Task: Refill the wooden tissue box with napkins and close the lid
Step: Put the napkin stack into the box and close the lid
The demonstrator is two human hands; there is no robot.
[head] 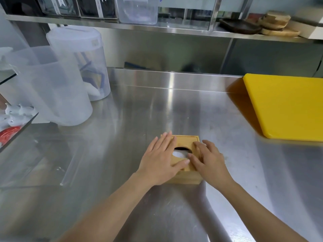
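Note:
A square wooden tissue box (185, 179) sits on the steel counter, near its front middle. Its lid (186, 139) lies on top, and white napkins (180, 154) show through the oval hole in the lid. My left hand (161, 159) rests flat on the lid's left half, fingers spread, thumb by the hole. My right hand (208, 160) lies flat on the lid's right side, fingers pointing toward the hole. Neither hand holds anything.
Two clear plastic pitchers (52, 88) stand at the back left. A yellow cutting board (286, 105) lies at the right. A clear plastic sleeve (43, 159) lies flat on the counter (139, 110) to the left. A shelf with containers and wooden plates runs overhead.

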